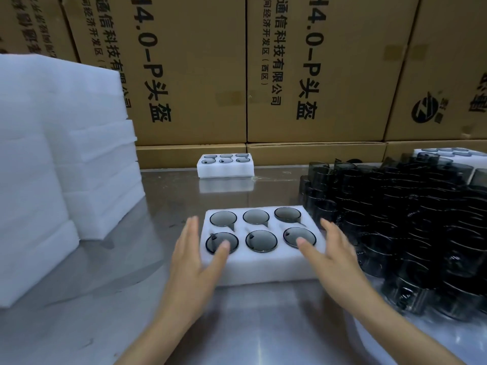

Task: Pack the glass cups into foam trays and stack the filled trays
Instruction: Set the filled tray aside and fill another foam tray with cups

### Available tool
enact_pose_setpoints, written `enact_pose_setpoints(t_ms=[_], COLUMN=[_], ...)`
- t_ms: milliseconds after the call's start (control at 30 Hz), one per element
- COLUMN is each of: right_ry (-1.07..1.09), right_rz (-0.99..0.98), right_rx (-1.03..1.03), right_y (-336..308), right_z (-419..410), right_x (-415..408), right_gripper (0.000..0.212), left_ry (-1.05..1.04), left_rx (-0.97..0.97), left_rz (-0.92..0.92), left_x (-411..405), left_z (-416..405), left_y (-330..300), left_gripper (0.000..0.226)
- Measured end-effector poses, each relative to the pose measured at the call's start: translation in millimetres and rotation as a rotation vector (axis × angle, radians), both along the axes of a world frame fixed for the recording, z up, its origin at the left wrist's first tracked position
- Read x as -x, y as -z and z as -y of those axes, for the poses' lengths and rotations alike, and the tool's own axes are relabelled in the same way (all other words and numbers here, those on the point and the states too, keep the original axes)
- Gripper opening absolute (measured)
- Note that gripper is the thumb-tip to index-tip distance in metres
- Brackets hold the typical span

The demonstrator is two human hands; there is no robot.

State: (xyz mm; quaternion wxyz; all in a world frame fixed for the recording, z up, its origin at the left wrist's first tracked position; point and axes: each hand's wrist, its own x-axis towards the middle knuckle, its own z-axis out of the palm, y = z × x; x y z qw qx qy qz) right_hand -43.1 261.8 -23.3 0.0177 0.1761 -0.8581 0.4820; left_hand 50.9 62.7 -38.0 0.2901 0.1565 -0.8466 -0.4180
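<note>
A white foam tray [261, 270] lies in front of me on the metal table, and each of its holes holds a dark glass cup [261, 241]. My left hand [195, 262] is spread at the tray's left side, its thumb over the near-left cup. My right hand [332, 254] is spread at the tray's right side, its thumb over the near-right cup. Both hands have straight fingers and grip nothing. A second filled foam tray [225, 172] stands farther back by the boxes. A crowd of loose dark glass cups [411, 222] fills the right of the table.
A tall stack of white foam [52, 164] stands at the left. Brown cardboard boxes [311, 75] form a wall behind the table. Another foam tray with cups [448, 154] shows at the far right behind the loose cups.
</note>
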Motion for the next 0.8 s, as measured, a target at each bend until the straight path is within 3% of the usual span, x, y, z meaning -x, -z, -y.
enact_pose_setpoints(t_ms=[33,100,167,300,433,633,800], right_ry=[-0.014,-0.057,-0.048,-0.090,-0.094,-0.170,-0.052], right_rz=[0.163,0.352,0.415,0.562,0.718,0.892,0.886], right_rx=[0.112,0.276,0.392,0.715,0.947,0.997,1.053], right_y=[-1.3,0.0,3.0,3.1,5.3,7.7,2.2], right_z=[-0.7,1.4,2.6,9.3,38.8,83.8,109.3], right_x=[0.0,-0.8,1.0,9.7,25.1,59.2,104.8], right_gripper=[0.065,0.060,0.053,0.036,0.038,0.034,0.026], left_ry=[-0.005,0.091,0.097,-0.005,-0.047,-0.101,-0.100], left_rx=[-0.184,-0.420,-0.472,-0.626,-0.738,-0.748,-0.808], left_rz=[0.067,0.116,0.040,-0.109,-0.231,-0.368,-0.345], left_x=[0.9,5.1,9.2,21.4,39.5,72.6,104.1], left_z=[-0.1,-0.5,-0.9,7.6,21.9,47.8,66.9], left_y=[-2.7,-2.4,0.2,0.2,-0.3,1.8,2.6], left_gripper=[0.066,0.044,0.025,0.015,0.022,0.026,0.047])
